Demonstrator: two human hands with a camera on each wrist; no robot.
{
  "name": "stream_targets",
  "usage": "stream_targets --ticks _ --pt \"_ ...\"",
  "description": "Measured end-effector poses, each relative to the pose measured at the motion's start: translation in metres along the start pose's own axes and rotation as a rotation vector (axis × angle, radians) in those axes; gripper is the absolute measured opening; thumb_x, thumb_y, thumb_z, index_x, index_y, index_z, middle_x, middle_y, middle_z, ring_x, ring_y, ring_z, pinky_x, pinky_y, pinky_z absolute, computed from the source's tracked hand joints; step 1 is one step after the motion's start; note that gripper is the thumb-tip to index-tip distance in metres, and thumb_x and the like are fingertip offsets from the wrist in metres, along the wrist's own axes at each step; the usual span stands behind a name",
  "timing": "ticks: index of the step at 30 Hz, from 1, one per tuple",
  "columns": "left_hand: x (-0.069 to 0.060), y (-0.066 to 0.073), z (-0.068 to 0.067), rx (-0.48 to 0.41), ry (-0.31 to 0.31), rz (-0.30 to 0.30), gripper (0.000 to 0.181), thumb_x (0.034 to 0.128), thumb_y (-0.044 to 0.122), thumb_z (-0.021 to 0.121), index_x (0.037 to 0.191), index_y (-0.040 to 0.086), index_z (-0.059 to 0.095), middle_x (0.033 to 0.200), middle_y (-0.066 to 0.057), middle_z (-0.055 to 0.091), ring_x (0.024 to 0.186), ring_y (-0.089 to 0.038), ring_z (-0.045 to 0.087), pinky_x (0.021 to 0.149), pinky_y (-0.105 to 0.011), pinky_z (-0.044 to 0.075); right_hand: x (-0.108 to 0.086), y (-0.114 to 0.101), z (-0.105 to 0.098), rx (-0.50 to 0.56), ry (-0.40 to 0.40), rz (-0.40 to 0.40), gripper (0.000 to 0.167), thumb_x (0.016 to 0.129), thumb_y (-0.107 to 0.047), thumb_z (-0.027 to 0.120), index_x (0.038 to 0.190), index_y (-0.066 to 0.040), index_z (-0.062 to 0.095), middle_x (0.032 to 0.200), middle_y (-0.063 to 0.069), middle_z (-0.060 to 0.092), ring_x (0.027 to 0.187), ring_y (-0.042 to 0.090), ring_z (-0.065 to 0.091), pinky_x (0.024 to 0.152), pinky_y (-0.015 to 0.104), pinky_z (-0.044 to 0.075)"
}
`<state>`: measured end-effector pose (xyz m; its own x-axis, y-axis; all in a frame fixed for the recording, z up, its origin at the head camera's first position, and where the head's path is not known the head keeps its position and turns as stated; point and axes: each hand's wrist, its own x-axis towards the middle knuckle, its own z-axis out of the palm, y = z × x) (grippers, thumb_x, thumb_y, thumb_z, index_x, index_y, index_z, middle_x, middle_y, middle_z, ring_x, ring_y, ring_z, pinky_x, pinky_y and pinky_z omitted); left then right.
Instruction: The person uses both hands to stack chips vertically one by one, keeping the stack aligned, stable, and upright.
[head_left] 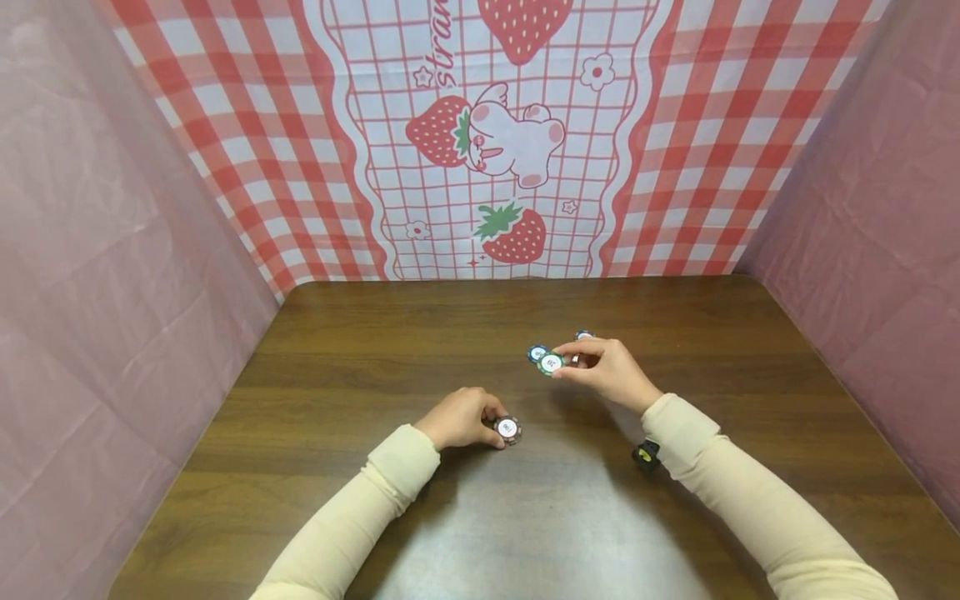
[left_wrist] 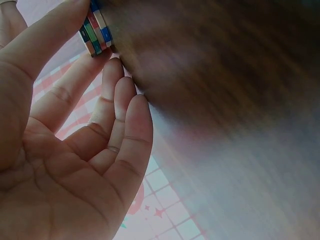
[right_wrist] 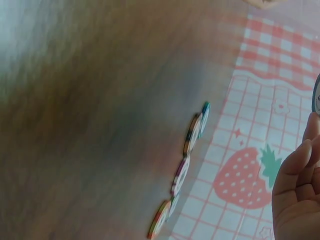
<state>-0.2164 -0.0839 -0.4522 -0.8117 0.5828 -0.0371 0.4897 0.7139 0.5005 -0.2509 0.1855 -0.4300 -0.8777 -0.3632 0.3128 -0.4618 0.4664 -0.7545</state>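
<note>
My left hand (head_left: pixel 461 419) pinches a small stack of poker chips between thumb and forefinger, low over the table. A dark-rimmed white-centred chip (head_left: pixel 507 428) tops it; in the left wrist view the stack (left_wrist: pixel 96 31) shows striped, coloured edges. My right hand (head_left: pixel 611 373) is farther forward and to the right, with thumb and forefinger pinching the rim of a green-edged poker chip (head_left: pixel 551 363). A blue-edged chip (head_left: pixel 537 353) shows just behind that one, and another blue-edged chip (head_left: pixel 583 335) lies beyond the fingers. The right hand partly hides the things behind it.
Several chips (right_wrist: pixel 180 176) form a row on the table in the right wrist view. The brown wooden table (head_left: pixel 360 333) ends at a strawberry-print checked cloth (head_left: pixel 465 242). Pink cloths (head_left: pixel 97 300) hang at both sides. A dark wrist device (head_left: pixel 646 456) sits under the right sleeve.
</note>
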Motion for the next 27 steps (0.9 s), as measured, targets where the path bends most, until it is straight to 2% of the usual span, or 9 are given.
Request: stream_targets --ticks 10,17,23,27 --pt "0.0 0.0 -0.001 -0.01 0.001 0.016 0.031 0.0677 0.024 0.088 0.095 0.014 0.076 0.081 0.003 0.068 0.077 -0.009 0.058 0.073 -0.025 0.047 -0.005 -0.007 0.02 0.019 -0.076 -0.063 0.029 0.074 -0.019 0.085 0.1 -0.009 0.076 0.078 0.0 0.064 0.068 0.005 0.052 0.06 0.019 0.044" --pt "0.0 0.001 -0.001 -0.001 0.006 0.018 0.03 0.0676 0.025 0.088 0.092 0.014 0.076 0.081 0.002 0.068 0.078 -0.01 0.058 0.073 -0.027 0.047 -0.01 -0.008 0.034 0.024 -0.147 -0.07 0.029 0.075 -0.024 0.084 0.1 -0.012 0.076 0.078 -0.002 0.065 0.068 0.005 0.051 0.06 0.02 0.043" --pt "0.0 0.002 -0.002 0.009 0.004 0.023 0.028 0.0675 0.025 0.088 0.09 0.014 0.075 0.08 0.002 0.069 0.076 -0.009 0.057 0.071 -0.025 0.045 -0.011 -0.01 0.04 0.023 -0.177 -0.093 0.029 0.073 -0.024 0.085 0.098 -0.013 0.077 0.078 -0.005 0.065 0.066 0.005 0.051 0.059 0.02 0.044" --pt "0.0 0.002 -0.002 0.018 -0.002 0.016 0.028 0.0681 0.027 0.088 0.09 0.015 0.075 0.081 0.003 0.068 0.076 -0.008 0.056 0.071 -0.023 0.045 -0.011 -0.013 0.043 0.027 -0.233 -0.108 0.028 0.076 -0.025 0.084 0.099 -0.012 0.076 0.079 -0.004 0.064 0.066 0.004 0.05 0.06 0.02 0.044"
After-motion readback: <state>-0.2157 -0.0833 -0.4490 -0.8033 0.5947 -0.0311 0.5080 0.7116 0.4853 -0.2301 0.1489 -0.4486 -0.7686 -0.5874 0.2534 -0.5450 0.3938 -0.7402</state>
